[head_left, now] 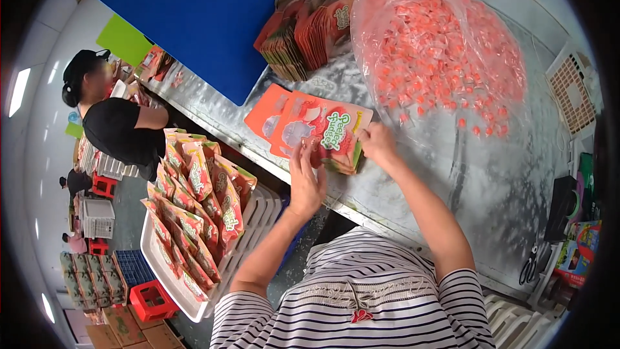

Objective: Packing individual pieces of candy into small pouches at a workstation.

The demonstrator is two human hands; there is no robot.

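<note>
A flat red and orange printed pouch point(316, 124) lies on the metal table in front of me, on top of other pouches. My right hand point(379, 144) is closed at its right edge, thumb and fingers pinching it. At its lower edge rests my left hand point(307, 181), fingers stretched out and touching the pouch without gripping. An orange pouch point(263, 114) sticks out from under it on the left. Just beyond my right hand, a big clear plastic bag point(445, 45) spills small red wrapped pieces point(476, 130) onto the table.
Stacks of flat pouches point(303, 32) stand at the back beside a blue board point(206, 19). At my left, a white crate point(184, 300) holds filled pouches point(200, 207). Black scissors point(529, 265) and a plastic basket point(573, 87) are at the right. A person in black point(119, 116) works farther left.
</note>
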